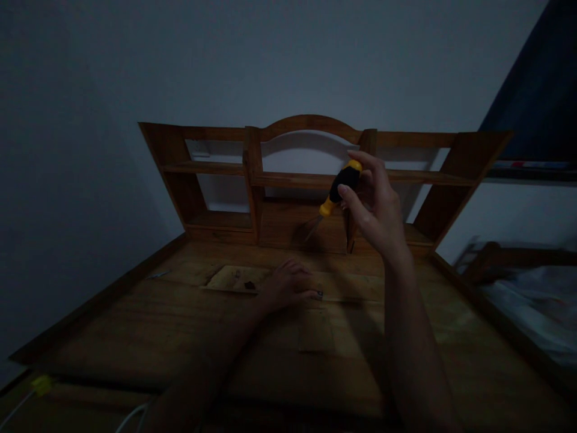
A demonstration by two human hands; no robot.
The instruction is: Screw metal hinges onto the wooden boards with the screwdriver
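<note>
My right hand (376, 207) is raised above the wooden desk (135, 325) and grips a screwdriver (339, 187) with a black and yellow handle, its blurred tip pointing down and left. My left hand (288, 285) rests low on the desk, fingers curled on the edge of a flat wooden plank (234, 279). A small dark screw or part (320, 294) lies at its fingertips. The room is dim.
A wooden hutch with shelves and an arched top (311, 174) stands at the back of the desk against the wall. A bed with pale bedding (536, 307) is at the right. A white cable (133, 418) and a yellow tag (41, 385) lie at the near left edge.
</note>
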